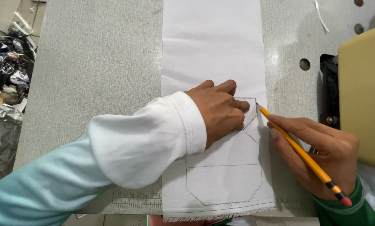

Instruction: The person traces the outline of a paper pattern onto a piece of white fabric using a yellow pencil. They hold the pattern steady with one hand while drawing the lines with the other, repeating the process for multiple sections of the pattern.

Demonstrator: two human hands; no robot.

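Observation:
A long strip of white fabric (212, 46) lies down the middle of a grey table (99, 71). Pencil outlines of a pocket shape (225, 184) are drawn on its near end. My left hand (219, 111), in a white cuff and pale blue sleeve, presses flat on a small pale template (249, 114) lying on the fabric. My right hand (317, 155), in a green sleeve, holds a yellow pencil (298, 150) with a pink eraser. The pencil tip touches the template's upper right corner.
A beige sewing machine body (363, 92) stands at the right edge, with a dark opening beside it. Round holes (304, 64) dot the tabletop. Crumpled plastic and foil scraps (5, 62) pile up off the left edge. A ruler scale (133, 199) runs along the near edge.

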